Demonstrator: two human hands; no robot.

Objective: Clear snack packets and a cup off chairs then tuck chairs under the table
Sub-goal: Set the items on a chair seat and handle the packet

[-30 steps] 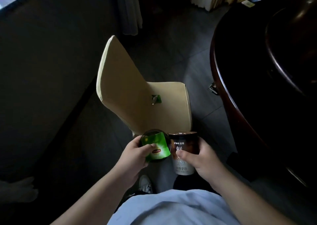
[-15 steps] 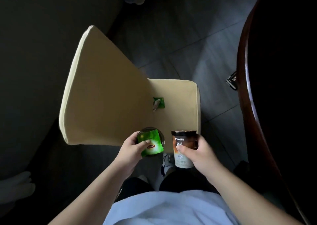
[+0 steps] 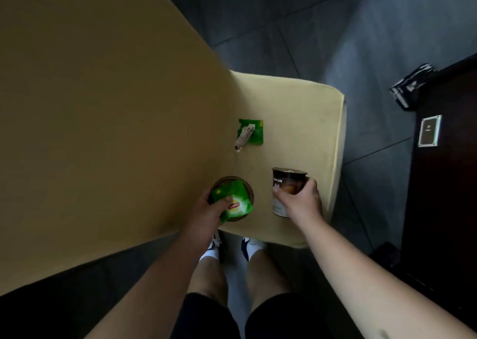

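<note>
Head view: both hands full above the chair seat.
Right hand (image 3: pixel 300 200) wraps the sealed coffee cup (image 3: pixel 287 186); left hand (image 3: pixel 209 207) holds a round dish (image 3: pixel 233 198) with a green tea packet (image 3: pixel 233 201) pinned under the thumb. At 12 o'clock from them, a torn green packet (image 3: pixel 251 132) lies on the yellow chair (image 3: pixel 304 121). With no finger free, reaching for it risks tilting the dish, sliding the pinned packet off, or loosening the cup. The dark desk (image 3: pixel 449 170) stands at 3 o'clock.

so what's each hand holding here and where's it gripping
Left hand holds a round dark container by its rim, thumb pinning a green packet on top. Right hand grips the coffee cup around its side.
</note>
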